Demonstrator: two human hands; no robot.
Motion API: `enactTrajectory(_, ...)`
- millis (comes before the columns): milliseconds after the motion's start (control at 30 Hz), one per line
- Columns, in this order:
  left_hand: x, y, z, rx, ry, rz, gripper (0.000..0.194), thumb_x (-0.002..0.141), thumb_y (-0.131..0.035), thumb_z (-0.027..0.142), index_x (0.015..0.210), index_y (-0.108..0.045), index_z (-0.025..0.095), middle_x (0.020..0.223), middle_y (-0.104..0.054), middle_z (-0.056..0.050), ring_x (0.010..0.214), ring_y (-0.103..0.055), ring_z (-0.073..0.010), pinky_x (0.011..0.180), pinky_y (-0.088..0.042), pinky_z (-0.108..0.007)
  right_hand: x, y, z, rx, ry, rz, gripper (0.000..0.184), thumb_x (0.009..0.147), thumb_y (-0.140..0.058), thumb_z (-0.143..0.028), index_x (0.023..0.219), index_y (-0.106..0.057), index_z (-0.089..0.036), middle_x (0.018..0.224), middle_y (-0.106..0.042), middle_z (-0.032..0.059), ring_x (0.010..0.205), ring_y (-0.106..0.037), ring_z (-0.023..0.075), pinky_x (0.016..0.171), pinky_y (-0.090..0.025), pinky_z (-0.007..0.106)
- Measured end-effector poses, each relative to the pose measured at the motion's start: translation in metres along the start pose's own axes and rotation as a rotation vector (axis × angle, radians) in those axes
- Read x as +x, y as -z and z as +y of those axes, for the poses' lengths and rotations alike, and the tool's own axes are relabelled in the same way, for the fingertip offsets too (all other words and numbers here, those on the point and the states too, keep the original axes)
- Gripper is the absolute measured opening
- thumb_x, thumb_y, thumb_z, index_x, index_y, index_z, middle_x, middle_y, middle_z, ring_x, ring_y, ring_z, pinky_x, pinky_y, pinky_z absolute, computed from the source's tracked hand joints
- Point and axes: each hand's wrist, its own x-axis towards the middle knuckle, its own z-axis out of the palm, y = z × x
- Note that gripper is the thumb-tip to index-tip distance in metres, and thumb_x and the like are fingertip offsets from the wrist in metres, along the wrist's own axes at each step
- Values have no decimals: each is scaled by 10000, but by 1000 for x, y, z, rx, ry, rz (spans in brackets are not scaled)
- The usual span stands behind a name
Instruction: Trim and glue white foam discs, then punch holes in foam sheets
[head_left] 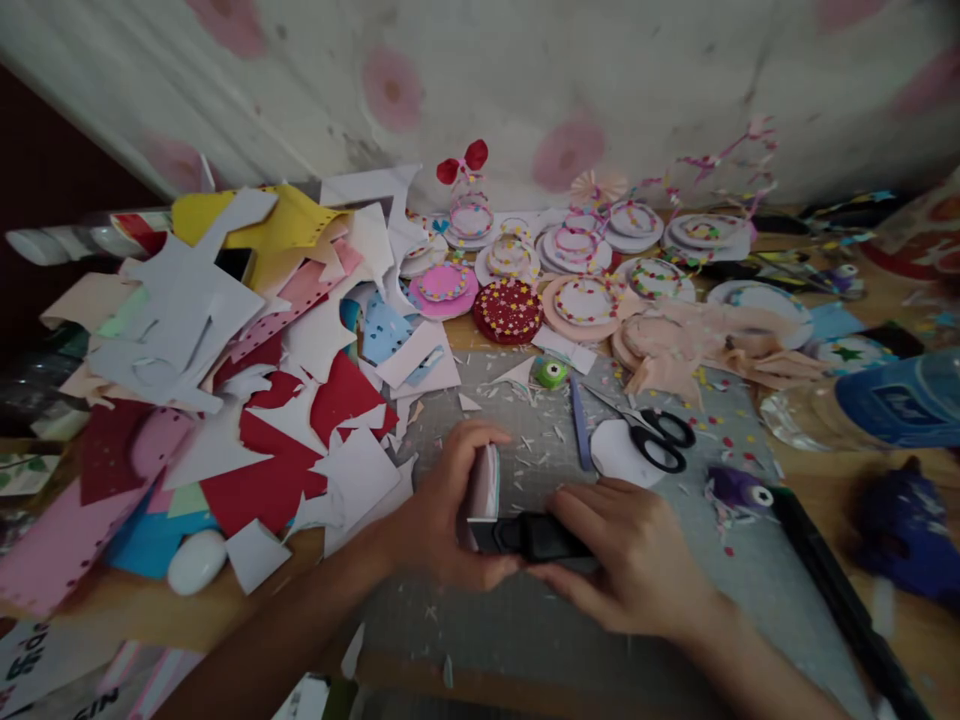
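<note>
My left hand (439,515) is closed around a small stack of paper pieces (485,485), held on edge over the grey cutting mat (525,610). My right hand (634,555) grips a black stapler-like tool (536,537), whose front end meets the lower edge of the stack. Both hands meet near the middle of the mat. Tiny paper shreds lie scattered around them.
A heap of cut red, white, pink and yellow paper (247,400) covers the left. Black-handled scissors (652,435), a blue pen (579,425) and a green punch (552,373) lie behind the hands. Decorated paper discs (577,265) line the wall. Glue gun (904,515) at right.
</note>
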Motion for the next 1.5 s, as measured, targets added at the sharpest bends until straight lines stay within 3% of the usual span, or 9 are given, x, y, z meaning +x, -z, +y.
enactTrajectory(133,1,2,2,-58,47,-36,811,621,-751,472,1262,-306,248,1255,-337,-117,1237,-350,-352,1038,-321,-506,0,0,0,-7,-4,6,400,938,-429,-535,741,-493,-192,609,-548,-12,534,-478,139,564,-257,292)
enactTrajectory(267,-2,2,1,-60,115,-4,745,626,-735,514,1181,-310,253,1127,-337,-76,1019,-421,-266,826,-413,-387,0,-1,1,-18,6,8,416,944,-410,-535,737,-506,-187,608,-549,-6,534,-478,142,564,-259,294)
enactTrajectory(467,-2,3,2,-73,171,-6,757,573,-750,550,1106,-305,251,1002,-300,-34,854,-371,-195,690,-368,-298,-2,-1,1,-12,24,4,444,949,-381,-550,734,-517,-186,607,-551,-1,524,-473,145,559,-254,301)
enactTrajectory(667,-2,5,3,-45,193,-21,870,512,-793,569,1153,-304,243,1052,-315,-49,869,-374,-202,737,-370,-317,-1,-3,0,-25,36,3,450,948,-383,-551,727,-526,-186,601,-551,1,520,-467,146,557,-248,301)
enactTrajectory(1167,1,7,7,-16,188,-44,918,506,-819,489,1219,-295,243,1143,-332,-80,1027,-411,-281,882,-387,-401,0,-4,1,-19,44,5,457,950,-381,-543,742,-556,-176,596,-558,3,523,-480,144,554,-260,300)
enactTrajectory(1300,2,8,8,55,154,-66,859,546,-774,464,1219,-287,243,1119,-336,-76,1008,-407,-275,885,-376,-418,1,-3,1,-23,40,8,472,956,-357,-544,737,-560,-178,585,-558,4,507,-472,140,548,-259,297)
enactTrajectory(1500,4,7,4,122,-11,-51,625,632,-698,438,1097,-333,236,989,-337,-39,917,-392,-239,803,-377,-391,1,-4,0,-42,26,20,454,945,-401,-546,702,-526,-184,569,-542,-3,496,-465,129,549,-254,285)
